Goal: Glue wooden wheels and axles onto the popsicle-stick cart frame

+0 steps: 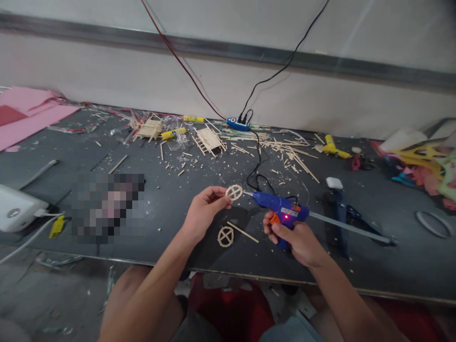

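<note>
My left hand (204, 209) pinches a small wooden wheel with crossed spokes (234, 192) by its left edge, above the dark table. In my right hand (294, 235) is a blue glue gun (265, 199) with an orange trigger and a lit red light. Its nozzle points left, at the wheel's right edge; I cannot tell whether they touch. A long clear glue stick (351, 227) sticks out of the gun's back. Below the held wheel, a second wooden wheel (225, 236) lies flat beside a thin wooden stick (242, 232).
Small stick-built models (209, 138) and loose sticks (299, 164) lie toward the wall. The gun's black cord (259, 156) runs to a blue power strip (237, 124). On the right are blue-handled scissors (340, 223) and a white case (334, 183); a white device (17, 209) sits left.
</note>
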{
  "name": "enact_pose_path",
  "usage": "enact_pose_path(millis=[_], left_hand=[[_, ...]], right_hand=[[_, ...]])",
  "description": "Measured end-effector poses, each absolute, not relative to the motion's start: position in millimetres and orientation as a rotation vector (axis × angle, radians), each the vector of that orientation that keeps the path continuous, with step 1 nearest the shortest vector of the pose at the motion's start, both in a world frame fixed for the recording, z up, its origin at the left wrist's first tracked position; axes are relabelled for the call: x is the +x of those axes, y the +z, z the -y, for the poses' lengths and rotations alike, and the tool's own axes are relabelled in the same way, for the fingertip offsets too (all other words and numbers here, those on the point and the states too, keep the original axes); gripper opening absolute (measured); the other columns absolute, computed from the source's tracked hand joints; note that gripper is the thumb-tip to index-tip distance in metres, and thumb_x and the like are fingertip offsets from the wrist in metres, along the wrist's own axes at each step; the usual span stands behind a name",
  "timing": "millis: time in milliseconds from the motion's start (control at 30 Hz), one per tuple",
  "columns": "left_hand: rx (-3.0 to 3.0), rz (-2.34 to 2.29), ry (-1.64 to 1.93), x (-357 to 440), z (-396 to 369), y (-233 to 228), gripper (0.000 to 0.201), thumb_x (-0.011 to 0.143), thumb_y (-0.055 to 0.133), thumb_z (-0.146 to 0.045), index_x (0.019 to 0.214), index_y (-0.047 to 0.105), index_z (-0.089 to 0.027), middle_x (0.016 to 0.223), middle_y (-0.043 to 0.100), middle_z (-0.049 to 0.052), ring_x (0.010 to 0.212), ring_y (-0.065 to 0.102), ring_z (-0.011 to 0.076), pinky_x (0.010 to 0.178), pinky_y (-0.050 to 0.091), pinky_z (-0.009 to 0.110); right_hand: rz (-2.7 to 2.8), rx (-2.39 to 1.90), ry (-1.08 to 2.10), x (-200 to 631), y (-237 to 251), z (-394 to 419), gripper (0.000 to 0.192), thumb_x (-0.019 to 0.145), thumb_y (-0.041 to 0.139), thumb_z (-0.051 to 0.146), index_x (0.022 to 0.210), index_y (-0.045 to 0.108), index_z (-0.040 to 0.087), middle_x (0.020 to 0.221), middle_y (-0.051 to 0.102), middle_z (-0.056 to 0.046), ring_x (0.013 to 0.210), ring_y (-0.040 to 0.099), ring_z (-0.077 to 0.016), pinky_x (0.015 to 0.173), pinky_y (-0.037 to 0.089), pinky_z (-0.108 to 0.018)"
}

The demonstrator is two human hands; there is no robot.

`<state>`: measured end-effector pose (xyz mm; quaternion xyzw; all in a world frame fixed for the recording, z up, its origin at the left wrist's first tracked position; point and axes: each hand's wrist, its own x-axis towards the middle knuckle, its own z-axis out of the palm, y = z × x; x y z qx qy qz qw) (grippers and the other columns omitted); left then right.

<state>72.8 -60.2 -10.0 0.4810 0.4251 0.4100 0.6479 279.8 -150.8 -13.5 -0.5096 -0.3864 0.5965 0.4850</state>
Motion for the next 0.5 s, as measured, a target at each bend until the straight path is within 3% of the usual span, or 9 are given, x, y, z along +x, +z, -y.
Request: enact_pose_path(millis=[100, 200, 500], left_hand=[[1.087, -0.945, 0.932, 74.1, 63.0, -8.6, 0.018, 0.072, 0.066, -0.026, 0.086, 0.059, -0.016, 0.078, 0.062, 0.001, 0.069, 0.058, 0.0103, 0.072, 0.047, 0.025], [1.080, -0.939, 0.933, 75.1, 65.5, -7.5, 0.018, 0.071, 0.067, -0.025, 0.084, 0.058, -0.016, 0.077, 0.061, 0.000, 0.070, 0.058, 0.0104, 0.072, 0.047, 0.025], [1.051, -0.934, 0.917, 77.5, 69.8, -5.2, 0.020, 0.068, 0.069, -0.025, 0.083, 0.058, -0.018, 0.078, 0.062, 0.000, 0.071, 0.059, 0.0111, 0.074, 0.048, 0.027]], right_hand=[[1.070, -1.527, 1.221, 275.5, -14.2, 153.4, 0.025, 0.071, 0.064, 0.042, 0.080, 0.061, 0.020, 0.068, 0.061, 0.000, 0.058, 0.055, -0.0137, 0.058, 0.045, -0.028], [1.119, -1.786, 1.015, 267.0, -8.8, 157.7, 0.022, 0.070, 0.062, 0.042, 0.075, 0.063, 0.021, 0.066, 0.063, 0.001, 0.064, 0.059, -0.0168, 0.068, 0.047, -0.029], [1.089, -1.839, 0.950, 253.6, -0.7, 162.2, 0.020, 0.069, 0.060, 0.043, 0.075, 0.062, 0.024, 0.072, 0.068, 0.001, 0.073, 0.065, -0.0210, 0.075, 0.052, -0.031]])
